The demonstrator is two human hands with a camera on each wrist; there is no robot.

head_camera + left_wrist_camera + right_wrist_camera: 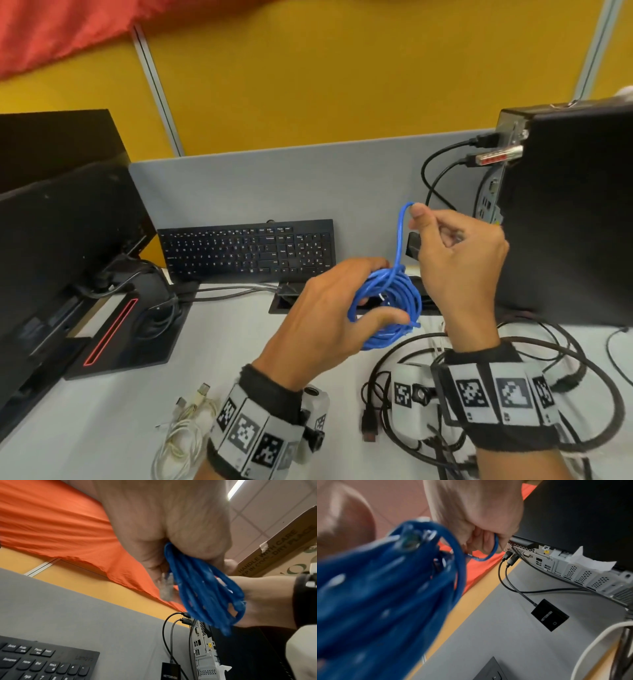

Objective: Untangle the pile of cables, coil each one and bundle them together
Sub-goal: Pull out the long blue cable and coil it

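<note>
A blue network cable (394, 305) is wound into a coil above the middle of the desk. My left hand (329, 311) grips the coil, thumb across its front and fingers behind. From the coil one strand rises to my right hand (455, 253), which pinches the loose end between thumb and forefinger at the top of a small loop (406, 207). The left wrist view shows the blue coil (205, 588) in my palm with a clear plug (167, 588) beside it. In the right wrist view the blue coil (385, 595) is blurred and the pinched strand (494, 547) curves under my fingers.
A coiled white cable (181, 435) lies near the front left. Black cables (561, 383) sprawl at the front right under my right wrist. A black keyboard (246, 250) leans on the grey partition, a monitor stand (130, 329) stands left, a desktop PC (568, 212) right.
</note>
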